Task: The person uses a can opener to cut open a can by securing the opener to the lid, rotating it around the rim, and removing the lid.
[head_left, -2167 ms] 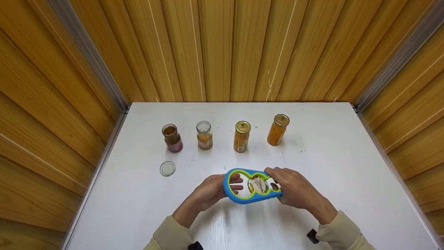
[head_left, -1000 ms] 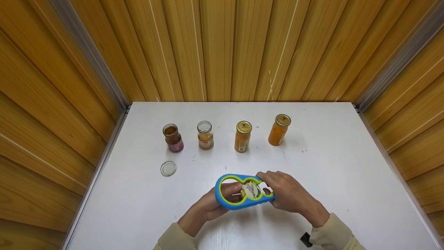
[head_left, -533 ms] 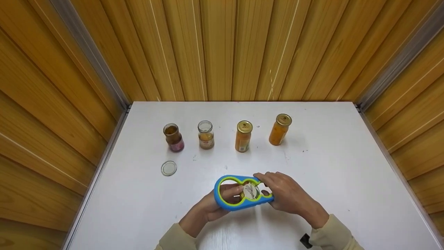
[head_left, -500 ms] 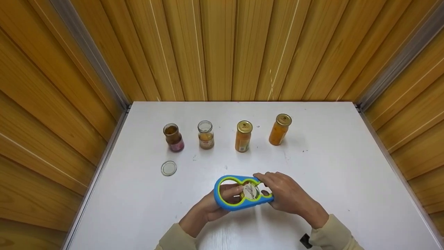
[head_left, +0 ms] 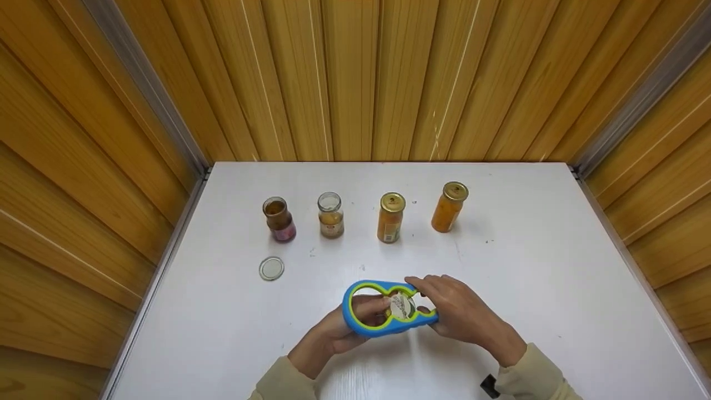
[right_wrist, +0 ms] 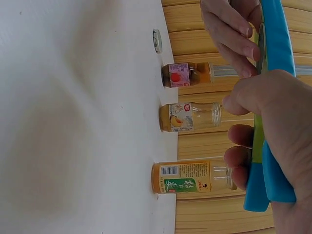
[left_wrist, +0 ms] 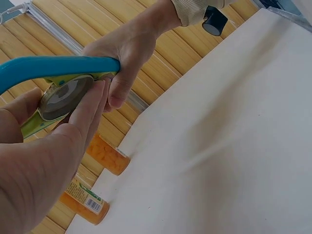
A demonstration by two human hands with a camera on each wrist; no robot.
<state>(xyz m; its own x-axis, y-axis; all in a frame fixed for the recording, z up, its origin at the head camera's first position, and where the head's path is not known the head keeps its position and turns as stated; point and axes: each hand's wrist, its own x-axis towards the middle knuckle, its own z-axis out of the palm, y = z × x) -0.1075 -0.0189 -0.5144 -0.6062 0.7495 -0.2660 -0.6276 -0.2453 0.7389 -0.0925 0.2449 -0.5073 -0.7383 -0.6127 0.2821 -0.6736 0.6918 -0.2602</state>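
My right hand (head_left: pixel 462 312) grips the narrow end of a blue and green jar opener (head_left: pixel 373 332), which hangs over the table with its large ring to the left. A gold-rimmed jar lid (head_left: pixel 401 306) with a pale printed top sits in the opener's middle hole. My left hand (head_left: pixel 333 332) is under and behind the large ring, one finger showing through it at the lid's edge. From below, in the left wrist view, its thumb and fingers hold opposite sides of the lid (left_wrist: pixel 66 100). Part of that hand is hidden by the opener.
Two uncapped glass jars, a dark one (head_left: pixel 282 222) and a half-filled one (head_left: pixel 331 221), stand at the back left. Two gold-capped orange jars (head_left: pixel 390 222) (head_left: pixel 446 211) stand farther right. A loose lid (head_left: pixel 271 268) lies on the white table (head_left: pixel 555 278); wood-look panels rise behind.
Over the two seconds, the opener and both hands have shifted left and slightly nearer. My left fingers, once stretched out behind the large ring, are now at the lid. The last half second shows hardly any motion.
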